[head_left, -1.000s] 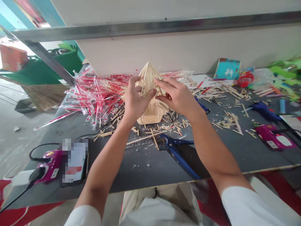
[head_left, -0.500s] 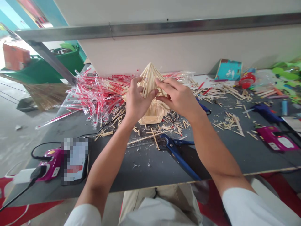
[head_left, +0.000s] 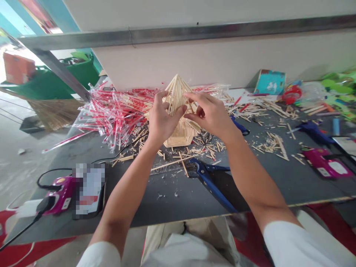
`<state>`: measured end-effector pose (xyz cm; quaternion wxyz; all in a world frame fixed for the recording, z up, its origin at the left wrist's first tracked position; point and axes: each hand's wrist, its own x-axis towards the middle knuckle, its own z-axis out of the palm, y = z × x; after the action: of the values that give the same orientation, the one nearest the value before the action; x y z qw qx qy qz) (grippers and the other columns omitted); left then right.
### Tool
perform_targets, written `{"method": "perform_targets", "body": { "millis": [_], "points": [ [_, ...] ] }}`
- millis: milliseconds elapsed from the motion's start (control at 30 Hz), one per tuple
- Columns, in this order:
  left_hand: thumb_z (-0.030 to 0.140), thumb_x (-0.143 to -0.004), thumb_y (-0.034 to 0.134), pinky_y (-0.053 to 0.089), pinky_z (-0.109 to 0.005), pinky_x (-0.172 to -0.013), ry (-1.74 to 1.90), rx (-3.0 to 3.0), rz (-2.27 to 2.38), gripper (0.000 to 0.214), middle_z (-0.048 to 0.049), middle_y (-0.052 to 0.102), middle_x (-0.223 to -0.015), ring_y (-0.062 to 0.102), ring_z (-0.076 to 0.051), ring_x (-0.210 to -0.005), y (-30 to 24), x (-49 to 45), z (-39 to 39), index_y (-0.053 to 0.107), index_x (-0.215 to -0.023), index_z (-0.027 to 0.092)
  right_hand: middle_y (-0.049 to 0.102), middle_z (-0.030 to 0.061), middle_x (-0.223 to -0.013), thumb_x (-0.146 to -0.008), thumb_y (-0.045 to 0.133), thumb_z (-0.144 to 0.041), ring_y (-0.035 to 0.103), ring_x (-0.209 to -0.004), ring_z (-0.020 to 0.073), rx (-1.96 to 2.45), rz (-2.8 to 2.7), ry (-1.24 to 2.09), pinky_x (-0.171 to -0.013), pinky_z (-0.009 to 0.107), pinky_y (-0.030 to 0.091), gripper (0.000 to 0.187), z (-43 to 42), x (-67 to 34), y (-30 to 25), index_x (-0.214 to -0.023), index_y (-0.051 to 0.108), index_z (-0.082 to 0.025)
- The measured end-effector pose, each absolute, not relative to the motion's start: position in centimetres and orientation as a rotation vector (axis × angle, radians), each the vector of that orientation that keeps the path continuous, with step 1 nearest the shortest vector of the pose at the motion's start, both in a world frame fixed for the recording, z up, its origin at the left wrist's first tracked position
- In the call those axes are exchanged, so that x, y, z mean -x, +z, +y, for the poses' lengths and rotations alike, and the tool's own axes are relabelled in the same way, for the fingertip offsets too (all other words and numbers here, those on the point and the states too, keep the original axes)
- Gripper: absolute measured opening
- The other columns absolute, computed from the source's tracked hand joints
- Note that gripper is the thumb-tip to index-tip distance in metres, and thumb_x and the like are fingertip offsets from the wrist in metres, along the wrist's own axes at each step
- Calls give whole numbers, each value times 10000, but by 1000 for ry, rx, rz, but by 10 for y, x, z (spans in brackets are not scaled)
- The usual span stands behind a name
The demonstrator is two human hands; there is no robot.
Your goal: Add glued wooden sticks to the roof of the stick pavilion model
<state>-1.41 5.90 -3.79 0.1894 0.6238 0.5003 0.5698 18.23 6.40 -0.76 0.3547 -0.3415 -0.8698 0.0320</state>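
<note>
Lightly | stick spire (head_left: 175, 97): between your hands, light, stiff, brittle | your left hand (head_left: 164, 116): curled against its left face | your right hand (head_left: 210, 115): fingers curved toward its right face, pinch unclear | take hold: low, at its joints

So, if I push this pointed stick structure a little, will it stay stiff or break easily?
The pointed structure of thin wooden sticks is probably light but fairly stiff. Its narrow tip looks most fragile. Its wide hexagonal base should resist tipping.
</note>
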Motion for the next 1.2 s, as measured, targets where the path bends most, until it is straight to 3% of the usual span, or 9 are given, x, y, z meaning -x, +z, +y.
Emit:
{"method": "perform_targets", "body": {
  "millis": [233, 533, 900, 1200],
  "points": [
    [262, -809, 850, 621, -409, -802, 1636, -1765, 1393, 573, -12, 655, -902, 746, -230, -884, -40, 14, 61, 520, -1278, 243, 643, 109, -1299, -982, 648, -336, 678, -1081, 273, 850, -2277, 43, -971, 447, 558, 516, 62, -181, -5, -1479, 531, -261],
    [264, -799, 846, 619, -393, -800, 1632, -1784, 1389, 569, -7, 683, -886, 748, -222, -855, -37, 13, 60, 515, -1261, 233, 627, 119, -1324, -979, 648, -305, 658, -1171, 291, 871, -2275, 49, -1008, 457, 554, 518, 61, -181, -4, -1479, 537, -233],
    [276, -828, 839, 618, -438, -889, 1602, -1777, 1329, 586, -30, 713, -961, 755, -243, -943, -39, 16, 62, 496, -1303, 255, 625, 110, -1342, -1003, 604, -356, 634, -1230, 303, 932, -2276, 72, -1021, 465, 543, 507, 59, -179, -3, -1496, 514, -283],
    [244, -777, 879, 617, -478, -882, 1548, -1748, 1373, 631, -25, 730, -897, 760, -251, -857, -32, 15, 58, 502, -1282, 233, 631, 74, -1334, -988, 610, -347, 656, -809, 188, 930, -2226, 135, -935, 443, 563, 520, 62, -179, -7, -1494, 503, -297]
  ]
}}
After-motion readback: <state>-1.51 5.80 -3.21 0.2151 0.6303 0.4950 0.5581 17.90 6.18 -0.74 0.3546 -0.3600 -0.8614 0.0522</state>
